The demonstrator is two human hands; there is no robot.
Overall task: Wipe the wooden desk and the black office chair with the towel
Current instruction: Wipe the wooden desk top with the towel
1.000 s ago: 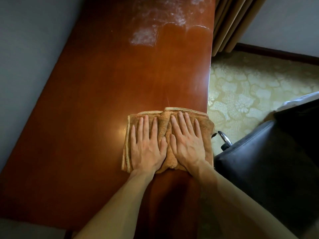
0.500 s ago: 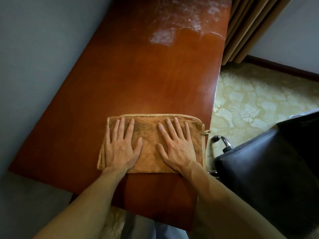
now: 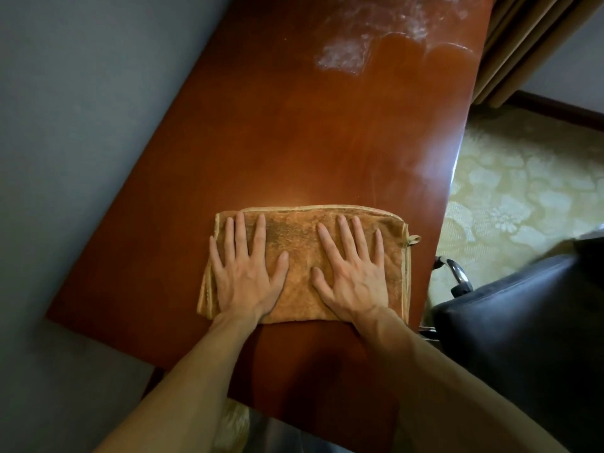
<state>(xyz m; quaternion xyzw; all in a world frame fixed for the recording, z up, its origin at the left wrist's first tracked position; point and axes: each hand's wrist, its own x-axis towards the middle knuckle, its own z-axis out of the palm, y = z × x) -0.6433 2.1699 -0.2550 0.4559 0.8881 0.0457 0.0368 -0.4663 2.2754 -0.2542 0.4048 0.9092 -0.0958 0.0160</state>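
Hands lay flat in the head view: the left hand point(image 3: 243, 276) and the right hand point(image 3: 354, 276) pressed, fingers straight and spread, on the folded orange-brown towel point(image 3: 297, 243) near the front edge of the shiny red-brown wooden desk point(image 3: 294, 142). White dusty smears point(image 3: 343, 55) by the far edge looked unwiped, and the black leather office chair point(image 3: 523, 322) beside the right edge looked untouched, so much was left. Grey wall point(image 3: 81, 125), beige curtain point(image 3: 523, 44) and flowery carpet point(image 3: 523, 191) stood around.

wooden desk point(image 3: 294, 142) | towel point(image 3: 300, 243) flat near right edge | white dusty smear point(image 3: 346, 55) at far end
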